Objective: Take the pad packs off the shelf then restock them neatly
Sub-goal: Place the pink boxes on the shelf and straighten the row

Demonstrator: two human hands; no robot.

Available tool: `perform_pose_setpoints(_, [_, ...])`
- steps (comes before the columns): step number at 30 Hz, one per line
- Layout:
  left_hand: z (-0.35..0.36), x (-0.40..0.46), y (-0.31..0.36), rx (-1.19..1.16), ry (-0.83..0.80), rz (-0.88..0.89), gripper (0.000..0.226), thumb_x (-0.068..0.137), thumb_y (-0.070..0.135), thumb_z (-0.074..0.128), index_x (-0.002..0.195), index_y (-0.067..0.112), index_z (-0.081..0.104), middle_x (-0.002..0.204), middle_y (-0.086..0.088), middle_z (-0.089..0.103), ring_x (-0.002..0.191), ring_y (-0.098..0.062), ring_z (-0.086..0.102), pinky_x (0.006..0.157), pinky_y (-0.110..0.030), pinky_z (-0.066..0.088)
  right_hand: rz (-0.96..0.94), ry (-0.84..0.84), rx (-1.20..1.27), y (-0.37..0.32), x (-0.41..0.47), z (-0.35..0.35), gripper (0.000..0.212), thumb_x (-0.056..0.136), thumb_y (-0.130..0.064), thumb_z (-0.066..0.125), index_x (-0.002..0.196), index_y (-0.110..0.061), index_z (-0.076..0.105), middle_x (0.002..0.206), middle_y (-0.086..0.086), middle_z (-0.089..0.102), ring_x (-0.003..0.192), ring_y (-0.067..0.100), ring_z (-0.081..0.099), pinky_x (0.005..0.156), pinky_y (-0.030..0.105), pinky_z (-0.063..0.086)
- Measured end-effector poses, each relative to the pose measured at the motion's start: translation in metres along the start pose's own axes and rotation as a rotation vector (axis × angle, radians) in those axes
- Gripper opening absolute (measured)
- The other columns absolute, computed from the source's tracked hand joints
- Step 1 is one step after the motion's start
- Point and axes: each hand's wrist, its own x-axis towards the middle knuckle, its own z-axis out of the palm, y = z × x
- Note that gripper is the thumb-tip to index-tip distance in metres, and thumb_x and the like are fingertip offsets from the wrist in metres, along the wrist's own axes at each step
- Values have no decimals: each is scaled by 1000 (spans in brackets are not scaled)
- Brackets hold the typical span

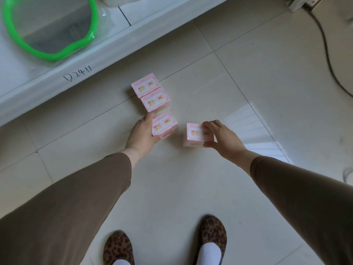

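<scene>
Pink pad pack (pixel 164 124) gripped in left fingers (pixel 162 137) | another pack (pixel 196 133) pinched by right fingers (pixel 209 125)

Both arms reach down and forward; the left hand (pixel 142 131) and right hand (pixel 221 136) each grip a pack.

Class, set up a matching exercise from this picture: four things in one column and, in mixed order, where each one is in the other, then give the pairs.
Things:
1. green hoop
2. leopard-print shoes
3. pad pack apart from the row
4. black cable

Places:
A. on the floor at the far right
B. on the white shelf, top left
C. held by the right hand
D. on the person's feet, at the bottom

Pairs: 1-B, 2-D, 3-C, 4-A
</scene>
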Motion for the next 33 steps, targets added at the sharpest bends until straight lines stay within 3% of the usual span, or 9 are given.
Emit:
perform_pose_setpoints(3, [-37,-15,20,-32,-62,-20,68,80,8,72,142,21,46,130,-5,56,117,-25,54,96,-37,47,50,-18,67,-13,-18,-37,62,84,-22,74,139,-24,47,128,-9,50,111,17,54,87,30,44])
perform_pose_setpoints(8, [-121,-34,83,-83,-142,-26,65,84,6,71,144,15,48,143,-2,49,129,-19,49,104,-23,36,45,-23,56,-58,-56,-137,59,86,-26,74,140,-23,49,129,-6,50,113,18,54,86,25,39])
perform_pose_setpoints(11, [-187,-39,140,-43,-169,34,67,84,11,73,146,15,46,146,-3,47,135,-21,45,114,-32,33,39,-13,39,-92,-83,-219,63,86,-27,75,143,-20,48,132,-1,50,117,21,53,89,25,39])
perform_pose_setpoints(16, [-314,-61,254,-6,-113,142,68,87,14,73,148,16,44,148,-4,44,138,-22,38,118,-36,27,-8,57,4,-163,-135,-381,63,85,-27,76,142,-19,51,126,3,53,99,16,50,79,24,33])
perform_pose_setpoints(21, [-444,-103,376,67,-72,272,63,91,15,67,149,14,41,149,-6,41,138,-22,37,114,-29,27,-34,131,-27,-239,-204,-542,66,84,-28,78,143,-15,51,127,7,53,113,24,54,95,27,39])
perform_pose_setpoints(23, [-494,-124,423,71,-68,324,60,93,15,65,148,15,42,144,-8,44,134,-22,41,113,-29,30,-57,156,-45,-264,-234,-597,62,84,-26,79,140,-17,54,124,7,54,114,27,55,93,28,39])
perform_pose_setpoints(27, [-586,-178,513,125,-69,409,55,97,20,60,149,16,41,138,-7,46,129,-20,44,100,-21,31,-105,188,-124,-310,-292,-700,55,84,-24,78,135,-17,58,115,1,59,109,24,57,98,34,42])
perform_pose_setpoints(30, [-648,-220,571,186,-63,475,53,99,23,58,149,19,40,141,0,45,130,-15,42,95,-15,28,-132,216,-152,-347,-331,-771,64,84,-25,79,142,-17,53,126,-1,62,116,21,58,106,37,42])
perform_pose_setpoints(33, [-708,-259,619,272,-8,529,55,95,35,58,142,8,48,141,-9,48,131,-22,42,97,-18,29,-178,261,-172,-385,-365,-835,65,84,-24,78,142,-14,52,121,-5,62,114,18,58,108,38,43])
